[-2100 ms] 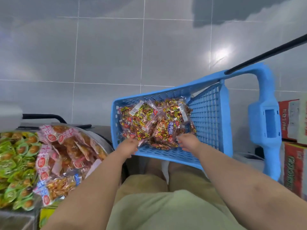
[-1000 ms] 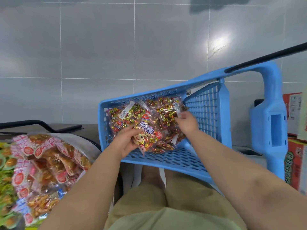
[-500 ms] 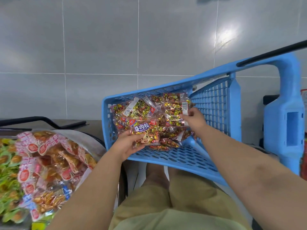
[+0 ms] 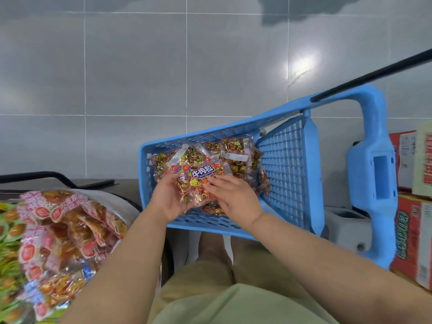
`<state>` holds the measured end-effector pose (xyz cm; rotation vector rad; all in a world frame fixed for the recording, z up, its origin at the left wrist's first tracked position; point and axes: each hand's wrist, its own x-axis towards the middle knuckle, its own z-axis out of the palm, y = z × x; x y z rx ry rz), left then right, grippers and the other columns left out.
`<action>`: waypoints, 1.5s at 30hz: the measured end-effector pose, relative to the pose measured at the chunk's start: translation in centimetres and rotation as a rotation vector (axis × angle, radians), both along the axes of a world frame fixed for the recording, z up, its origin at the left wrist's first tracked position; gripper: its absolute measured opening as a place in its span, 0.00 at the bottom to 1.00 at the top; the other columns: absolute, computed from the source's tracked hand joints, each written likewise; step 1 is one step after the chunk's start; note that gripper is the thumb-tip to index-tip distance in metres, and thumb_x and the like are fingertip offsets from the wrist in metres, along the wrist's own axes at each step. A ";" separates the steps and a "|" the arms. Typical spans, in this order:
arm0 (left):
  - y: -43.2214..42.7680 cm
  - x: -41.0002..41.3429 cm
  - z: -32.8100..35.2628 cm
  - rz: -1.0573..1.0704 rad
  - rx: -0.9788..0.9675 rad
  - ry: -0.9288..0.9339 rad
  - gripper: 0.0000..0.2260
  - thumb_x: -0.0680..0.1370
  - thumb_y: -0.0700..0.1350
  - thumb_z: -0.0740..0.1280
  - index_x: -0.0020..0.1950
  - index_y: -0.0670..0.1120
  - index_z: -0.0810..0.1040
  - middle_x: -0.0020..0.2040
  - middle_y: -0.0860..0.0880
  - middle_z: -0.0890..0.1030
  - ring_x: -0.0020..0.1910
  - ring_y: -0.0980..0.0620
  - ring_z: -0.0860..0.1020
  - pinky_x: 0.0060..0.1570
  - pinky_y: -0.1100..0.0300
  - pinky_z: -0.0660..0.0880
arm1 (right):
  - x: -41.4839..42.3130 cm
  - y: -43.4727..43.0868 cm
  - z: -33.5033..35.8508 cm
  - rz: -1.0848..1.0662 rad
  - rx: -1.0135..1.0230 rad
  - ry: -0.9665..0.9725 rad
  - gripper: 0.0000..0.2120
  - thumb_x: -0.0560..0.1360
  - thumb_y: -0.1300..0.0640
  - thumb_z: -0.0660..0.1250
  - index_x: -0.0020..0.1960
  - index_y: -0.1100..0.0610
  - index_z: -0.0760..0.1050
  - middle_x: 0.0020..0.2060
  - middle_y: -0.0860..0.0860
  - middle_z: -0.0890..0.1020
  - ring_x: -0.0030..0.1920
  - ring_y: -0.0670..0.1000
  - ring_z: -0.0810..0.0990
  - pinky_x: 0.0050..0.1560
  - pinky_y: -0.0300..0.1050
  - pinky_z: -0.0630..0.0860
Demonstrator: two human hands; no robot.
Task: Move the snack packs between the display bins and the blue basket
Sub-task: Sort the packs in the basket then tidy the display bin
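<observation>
Both hands have come together since half a second ago: the right hand (image 4: 236,198), which then pinched a pack at the far side of the pile, now meets the left hand (image 4: 168,198) on one snack pack (image 4: 198,183) at the near edge of the blue basket (image 4: 289,174). Left palm cups the pack from below and left, fingers curled onto its edge; right fingers lie flat over its lower right corner. Held from both sides, the slack bag likely sags less as it lifts. It sits just above the other snack packs (image 4: 231,155) heaped against the basket's far-left wall, seemingly about to come out. These are clear, crinkly film bags of small foil-wrapped pieces in red, gold and green, with a purple label on the held one. The basket is rigid moulded plastic, its walls and floor an open grid. Left of the basket, a display bin (image 4: 109,199) holds orange pouches (image 4: 70,232) with pink-and-white printed tops.
</observation>
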<state>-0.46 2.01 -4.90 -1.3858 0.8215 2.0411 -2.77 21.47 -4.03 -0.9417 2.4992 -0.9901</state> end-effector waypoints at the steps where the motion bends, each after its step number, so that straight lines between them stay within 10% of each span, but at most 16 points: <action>1: -0.2 0.1 0.0 -0.017 -0.001 0.014 0.18 0.80 0.55 0.57 0.54 0.48 0.83 0.50 0.44 0.85 0.47 0.45 0.84 0.40 0.48 0.81 | 0.1 -0.3 -0.1 0.006 0.003 0.021 0.21 0.63 0.71 0.75 0.55 0.61 0.81 0.52 0.57 0.83 0.52 0.61 0.82 0.48 0.61 0.80; 4: -0.3 0.5 0.2 -0.108 0.034 0.034 0.23 0.72 0.64 0.65 0.60 0.51 0.80 0.57 0.43 0.82 0.54 0.41 0.82 0.46 0.42 0.80 | 0.8 -1.8 -0.3 -0.038 -0.032 0.016 0.22 0.62 0.71 0.75 0.56 0.62 0.81 0.53 0.59 0.82 0.52 0.62 0.82 0.48 0.62 0.79; 9: 0.1 1.8 0.3 -0.149 -0.106 -0.038 0.12 0.70 0.48 0.71 0.52 0.45 0.82 0.51 0.44 0.82 0.41 0.47 0.85 0.34 0.55 0.80 | 1.1 -2.9 -1.1 0.055 -0.082 -0.306 0.22 0.70 0.69 0.65 0.63 0.62 0.76 0.63 0.58 0.76 0.66 0.54 0.71 0.71 0.43 0.61; 14: -2.1 3.8 -0.2 -0.076 -0.215 -0.033 0.23 0.71 0.41 0.70 0.66 0.46 0.74 0.57 0.44 0.83 0.51 0.44 0.82 0.43 0.51 0.80 | -3.2 -4.0 -5.4 -0.552 0.057 -0.739 0.16 0.78 0.60 0.60 0.65 0.56 0.72 0.58 0.50 0.74 0.62 0.54 0.72 0.65 0.50 0.68; 19: -4.0 4.3 0.4 -0.045 -0.282 -0.023 0.25 0.66 0.42 0.71 0.63 0.45 0.75 0.50 0.46 0.85 0.44 0.49 0.84 0.42 0.56 0.78 | -6.0 -6.3 -9.7 -0.207 0.390 -0.737 0.32 0.76 0.50 0.65 0.75 0.57 0.57 0.71 0.58 0.65 0.71 0.60 0.61 0.71 0.55 0.60; 24: -4.5 4.3 0.5 -0.029 -0.302 -0.052 0.23 0.69 0.43 0.71 0.64 0.41 0.76 0.48 0.47 0.86 0.43 0.50 0.84 0.45 0.55 0.76 | -6.4 -7.7 -10.7 -0.315 0.454 -0.661 0.38 0.72 0.44 0.69 0.75 0.55 0.57 0.71 0.58 0.65 0.71 0.60 0.63 0.69 0.55 0.64; 30: -4.5 4.7 0.6 -0.038 -0.299 -0.041 0.26 0.65 0.44 0.72 0.63 0.42 0.75 0.48 0.48 0.86 0.43 0.50 0.85 0.38 0.60 0.79 | -5.6 -6.1 -9.6 -0.482 0.182 -1.138 0.27 0.74 0.52 0.70 0.69 0.60 0.68 0.65 0.57 0.73 0.62 0.57 0.73 0.63 0.50 0.70; 36: -4.4 5.6 1.3 0.019 -0.277 -0.034 0.13 0.74 0.40 0.69 0.58 0.44 0.77 0.45 0.48 0.86 0.42 0.50 0.85 0.35 0.61 0.79 | -4.7 -3.2 -5.1 -0.684 0.013 -0.940 0.08 0.76 0.57 0.66 0.43 0.57 0.68 0.34 0.50 0.70 0.34 0.48 0.67 0.34 0.43 0.65; 41: -3.9 5.9 2.6 0.030 -0.256 -0.034 0.09 0.75 0.41 0.69 0.55 0.46 0.76 0.42 0.49 0.86 0.41 0.49 0.84 0.35 0.56 0.80 | -3.8 -1.3 0.7 -0.670 -0.098 -0.759 0.05 0.76 0.56 0.66 0.45 0.57 0.74 0.38 0.55 0.78 0.34 0.49 0.73 0.33 0.41 0.71; 45: -4.0 6.1 4.1 0.033 -0.198 0.020 0.13 0.72 0.42 0.71 0.56 0.44 0.76 0.45 0.46 0.86 0.42 0.46 0.85 0.34 0.53 0.81 | -3.8 -0.3 5.0 -0.717 -0.211 -0.714 0.07 0.76 0.55 0.67 0.41 0.43 0.79 0.39 0.40 0.82 0.40 0.37 0.79 0.38 0.28 0.73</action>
